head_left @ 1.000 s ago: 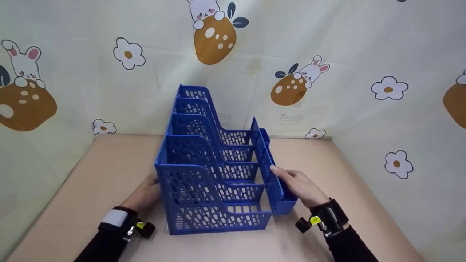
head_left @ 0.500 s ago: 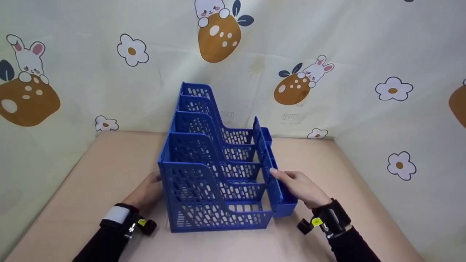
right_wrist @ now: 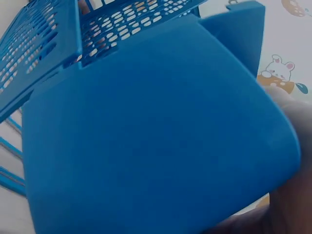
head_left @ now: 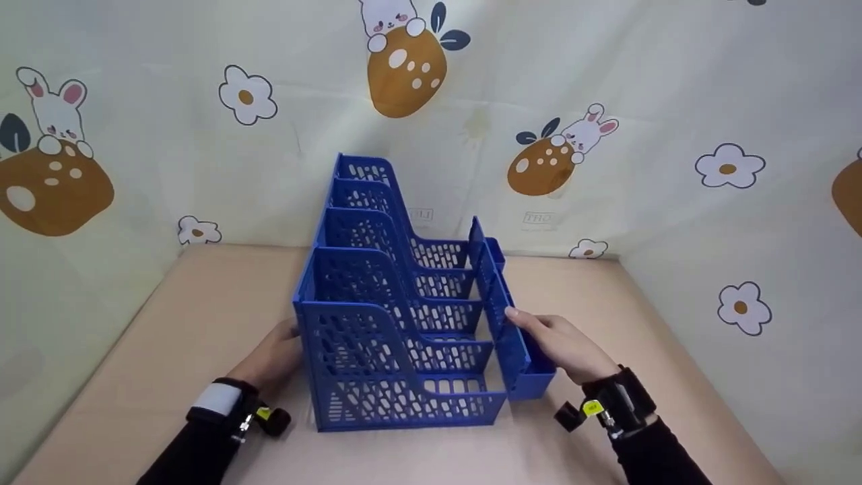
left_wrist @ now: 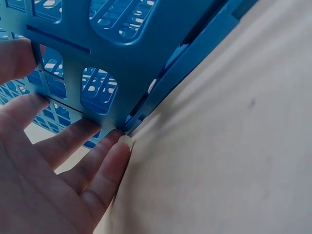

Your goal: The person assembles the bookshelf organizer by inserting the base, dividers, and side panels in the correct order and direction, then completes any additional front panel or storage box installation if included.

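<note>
A blue plastic file rack with several upright latticed dividers stands on the table. Along its right side runs a separate blue front panel with a pen tray on its outer face; a gap shows between panel and rack at the near end. My right hand grips panel and tray, thumb on the panel's top edge; its other fingers are hidden. The tray's smooth end fills the right wrist view. My left hand braces the rack's tall left side, its spread fingers touching the lattice.
The beige tabletop spreads around the rack. A pale curtain printed with rabbits and flowers closes off the back and both sides. Wrist cameras sit on both forearms.
My right hand and the near end of the front panel have shifted slightly right, away from the rack. The left hand keeps its place against the rack; the head view has shifted slightly.
</note>
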`<state>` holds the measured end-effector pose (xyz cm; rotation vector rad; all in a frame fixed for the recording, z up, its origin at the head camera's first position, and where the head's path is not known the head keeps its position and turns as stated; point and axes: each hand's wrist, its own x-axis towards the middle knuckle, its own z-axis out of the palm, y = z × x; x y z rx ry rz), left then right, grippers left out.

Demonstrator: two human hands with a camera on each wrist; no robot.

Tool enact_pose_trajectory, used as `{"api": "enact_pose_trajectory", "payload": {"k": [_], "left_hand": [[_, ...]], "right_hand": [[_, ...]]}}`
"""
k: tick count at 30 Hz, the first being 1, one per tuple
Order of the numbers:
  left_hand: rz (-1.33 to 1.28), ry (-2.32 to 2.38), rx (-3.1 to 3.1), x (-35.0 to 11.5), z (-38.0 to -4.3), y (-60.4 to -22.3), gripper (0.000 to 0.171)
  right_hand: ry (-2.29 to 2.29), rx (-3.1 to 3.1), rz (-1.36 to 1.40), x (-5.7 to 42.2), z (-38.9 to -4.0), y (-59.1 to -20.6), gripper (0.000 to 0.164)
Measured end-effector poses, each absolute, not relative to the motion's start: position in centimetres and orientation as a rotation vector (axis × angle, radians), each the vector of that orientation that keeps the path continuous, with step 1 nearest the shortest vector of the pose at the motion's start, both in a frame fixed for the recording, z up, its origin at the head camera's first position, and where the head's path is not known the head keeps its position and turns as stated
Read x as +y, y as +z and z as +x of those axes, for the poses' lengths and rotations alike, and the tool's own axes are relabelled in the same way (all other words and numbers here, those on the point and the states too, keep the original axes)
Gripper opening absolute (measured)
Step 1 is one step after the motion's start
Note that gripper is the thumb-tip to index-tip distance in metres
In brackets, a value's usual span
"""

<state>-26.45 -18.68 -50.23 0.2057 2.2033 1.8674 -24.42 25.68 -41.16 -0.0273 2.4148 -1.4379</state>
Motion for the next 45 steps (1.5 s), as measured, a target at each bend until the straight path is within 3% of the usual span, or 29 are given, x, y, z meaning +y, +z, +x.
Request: {"api": "enact_pose_trajectory", "payload": {"k": [31,42,45], "left_hand": [[0.335,1.843,2.252,-18.8,-26.9,-50.2,0.039],[0.288,1.787,2.297,-18.5,-26.1,-48.3,0.04],[0.415,1.83,2.186,-17.7,-24.5,-46.2,0.054]], "right_hand": [[-1.347,2.511,-0.005,24.8,-24.9,-39.9,0.085],[-1.333,2.534,0.016,24.5,-24.3,-44.1,0.086],[-1.353,2.506,0.04,24.8,-24.5,-44.1,0.084]]}}
